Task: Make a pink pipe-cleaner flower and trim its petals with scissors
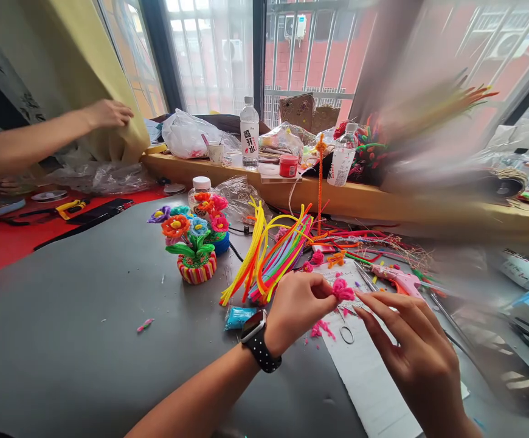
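A small pink fuzzy pipe-cleaner flower (343,290) is pinched between the thumb and index finger of my left hand (298,307), which wears a watch (254,328) at the wrist. My right hand (413,340) is just to the flower's right, fingers stretched out and slightly apart, tips at or very near its petals. Below them lie a sheet of paper (360,377), scissors (347,334) with one handle loop showing, and pink fuzz scraps (323,328). Behind my left hand is a bundle of coloured pipe cleaners (283,249) beside a blue packet (238,317).
Pots of pipe-cleaner flowers (197,267) stand left of the bundle. A pink glue gun (399,280) lies at the right. Water bottles (250,137) and a red jar (288,165) line the sill. Another person's arm (41,137) reaches in from the left. The right side is blurred.
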A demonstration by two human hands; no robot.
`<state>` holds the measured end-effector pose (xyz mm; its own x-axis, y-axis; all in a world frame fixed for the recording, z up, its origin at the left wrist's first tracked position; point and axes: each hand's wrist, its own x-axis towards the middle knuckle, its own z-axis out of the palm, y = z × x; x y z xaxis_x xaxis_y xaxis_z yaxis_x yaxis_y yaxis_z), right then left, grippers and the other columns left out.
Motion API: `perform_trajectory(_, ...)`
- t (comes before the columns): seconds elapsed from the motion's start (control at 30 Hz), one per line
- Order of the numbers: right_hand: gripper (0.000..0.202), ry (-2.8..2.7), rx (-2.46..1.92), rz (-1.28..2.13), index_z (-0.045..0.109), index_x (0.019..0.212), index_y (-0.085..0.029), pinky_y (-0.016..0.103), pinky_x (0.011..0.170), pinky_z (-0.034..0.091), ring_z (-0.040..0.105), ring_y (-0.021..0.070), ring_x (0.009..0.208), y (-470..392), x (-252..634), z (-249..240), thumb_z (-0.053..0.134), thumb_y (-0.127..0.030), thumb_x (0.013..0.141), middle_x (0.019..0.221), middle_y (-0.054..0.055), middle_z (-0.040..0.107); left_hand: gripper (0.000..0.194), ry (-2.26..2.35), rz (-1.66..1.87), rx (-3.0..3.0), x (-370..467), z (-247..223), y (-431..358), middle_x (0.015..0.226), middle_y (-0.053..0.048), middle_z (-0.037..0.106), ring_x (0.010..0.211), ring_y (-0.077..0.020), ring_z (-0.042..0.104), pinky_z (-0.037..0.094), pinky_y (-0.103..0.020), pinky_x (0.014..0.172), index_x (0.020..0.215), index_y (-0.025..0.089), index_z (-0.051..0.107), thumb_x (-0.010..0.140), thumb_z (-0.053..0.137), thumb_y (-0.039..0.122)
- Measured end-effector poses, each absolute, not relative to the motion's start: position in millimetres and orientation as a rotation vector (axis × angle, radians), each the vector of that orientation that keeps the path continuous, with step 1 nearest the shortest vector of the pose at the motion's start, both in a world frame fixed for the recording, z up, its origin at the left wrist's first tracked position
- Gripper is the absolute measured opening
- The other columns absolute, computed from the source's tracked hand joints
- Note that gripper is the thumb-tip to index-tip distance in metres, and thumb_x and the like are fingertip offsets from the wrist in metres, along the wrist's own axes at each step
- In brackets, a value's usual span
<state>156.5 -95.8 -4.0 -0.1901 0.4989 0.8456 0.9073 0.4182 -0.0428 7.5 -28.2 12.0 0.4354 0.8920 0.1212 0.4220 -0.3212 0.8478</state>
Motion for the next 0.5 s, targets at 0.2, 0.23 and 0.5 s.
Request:
perform_trajectory(0.2, 0.025, -1.865, -1.158, -0.625, 0.062, 0.096, -0.013, 0.029, 0.073, 0.044, 0.056, 0.0166, 0.075, -97.4, 152.1, -3.9, 0.060, -0.007, 0.072, 0.080, 0.007, 0.062, 0.011, 1.093, 0.735, 1.923, 6.1, 12.3, -28.9, 0.057, 0.001, 0.058, 0.058, -0.0104, 0.052, 0.036, -0.018, 0.055, 0.057, 0.015, 0.056, 0.064, 0.054, 0.024)
perform_trajectory(0.23, 0.025, -1.873, -1.158, -0.626, 0.063, 0.096, -0.013, 0.029, 0.073, 0.044, 0.056, 0.0166, 0.075, -97.5, 151.8, -4.0, 0.060, -0.006, 0.073, 0.080, 0.007, 0.063, 0.012, 1.083, 0.729, 1.919, 6.4, 12.2, -28.7, 0.058, 0.001, 0.058, 0.058, -0.0105, 0.052, 0.036, -0.019, 0.055, 0.057, 0.015, 0.056, 0.064, 0.054, 0.024)
perform_trajectory(0.5, 0.018, -1.935, -1.151, -0.652, 0.063, 0.092, -0.012, 0.029, 0.070, 0.045, 0.055, 0.0164, 0.073, -97.5, 154.3, -1.3, 0.054, -0.007, 0.077, 0.077, 0.008, 0.063, 0.018, 1.068, 0.670, 1.866, 6.6, 9.7, -26.3, 0.057, 0.001, 0.055, 0.057, -0.0102, 0.049, 0.036, -0.019, 0.052, 0.056, 0.015, 0.055, 0.064, 0.055, 0.030)
